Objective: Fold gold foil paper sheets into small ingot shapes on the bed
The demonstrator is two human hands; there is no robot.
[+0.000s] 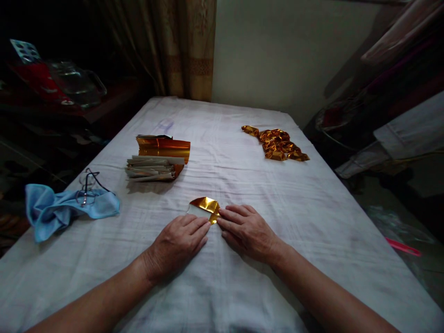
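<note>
- Left hand [185, 236], nearer to the wearer than the paper stack [152, 169] and slightly right of it: fingers together, palm down, fingertips at the lower edge of a gold foil piece [207, 204]; whether the thumb pinches it, I cannot tell.
- Right hand [251, 231], also nearer than the stack and farther to its right: fingers close together and gently bent, fingertips on the right end of the foil piece; a pinch cannot be made out.
- The foil piece lies on the white cloth [215, 152], nearer than the stack and to its right. Its long axis runs mostly sideways; the narrow tip points left, toward the stack's side, and the right end bends down toward the wearer between the hands.
- Blue cloth [48, 212], crumpled, left of the stack and a little nearer, with eyeglasses [85, 199] resting on it.
- The stack itself: pale edges layered, long side crosswise, a curved gold sheet [166, 147] standing at its far side.
- Folded gold pieces [275, 143], heaped together, well right of the stack and slightly farther; the leftmost points left.
- Glass jug [81, 88], beyond the stack and to its left, handle pointing right; its contents are too dim to tell.
- Curtain [194, 46], hanging beyond the stack.
</note>
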